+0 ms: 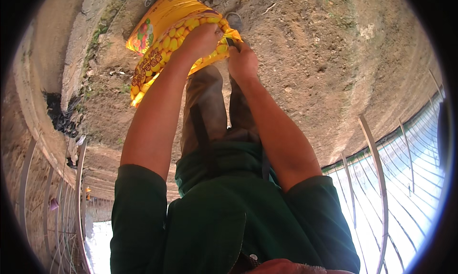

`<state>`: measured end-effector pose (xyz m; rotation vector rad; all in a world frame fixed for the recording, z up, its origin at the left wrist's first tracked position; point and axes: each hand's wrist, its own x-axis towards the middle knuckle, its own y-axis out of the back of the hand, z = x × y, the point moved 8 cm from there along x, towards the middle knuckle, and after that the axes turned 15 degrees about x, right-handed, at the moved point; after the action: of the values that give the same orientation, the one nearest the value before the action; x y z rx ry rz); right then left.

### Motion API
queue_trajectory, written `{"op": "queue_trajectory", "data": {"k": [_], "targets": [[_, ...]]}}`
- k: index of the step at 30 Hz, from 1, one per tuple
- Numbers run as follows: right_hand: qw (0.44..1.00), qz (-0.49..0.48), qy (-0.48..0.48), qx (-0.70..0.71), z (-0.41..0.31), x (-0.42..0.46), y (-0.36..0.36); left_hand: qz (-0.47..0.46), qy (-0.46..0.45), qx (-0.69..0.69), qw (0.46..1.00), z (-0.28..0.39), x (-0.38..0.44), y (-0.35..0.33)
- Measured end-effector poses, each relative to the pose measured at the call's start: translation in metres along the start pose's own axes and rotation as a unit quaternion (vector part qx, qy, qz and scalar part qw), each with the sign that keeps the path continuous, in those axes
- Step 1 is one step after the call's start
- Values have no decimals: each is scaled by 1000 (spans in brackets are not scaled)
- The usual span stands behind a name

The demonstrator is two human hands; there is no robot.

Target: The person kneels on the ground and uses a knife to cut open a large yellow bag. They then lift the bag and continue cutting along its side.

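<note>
A yellow printed plastic sack (162, 47) with pictures of round yellow fruit lies in front of my knees. My left hand (205, 38) is closed on the sack near its right end, the fingertips partly hidden behind the fist. Close beside it, my right hand (244, 59) grips a dark flat object (230, 42), possibly a blade, against the sack's right corner. Its thumb lies along the object, and much of it is covered by the fingers. The sack's far part shows printed fruit and writing.
Bare brown soil (307, 59) with small stones surrounds the sack. A pale raised strip (77, 41) runs along the left. Black crumpled sheeting (59, 113) lies at the left. Posts (374, 156) with wires stand at the right, and more posts (81, 188) at the lower left.
</note>
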<state>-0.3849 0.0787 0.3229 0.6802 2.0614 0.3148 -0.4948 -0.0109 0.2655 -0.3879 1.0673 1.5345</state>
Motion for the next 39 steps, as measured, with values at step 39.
{"op": "queue_trajectory", "data": {"k": [39], "targets": [[985, -51, -44, 156, 52, 21, -7, -34, 20, -31, 999, -5, 4, -6]]}}
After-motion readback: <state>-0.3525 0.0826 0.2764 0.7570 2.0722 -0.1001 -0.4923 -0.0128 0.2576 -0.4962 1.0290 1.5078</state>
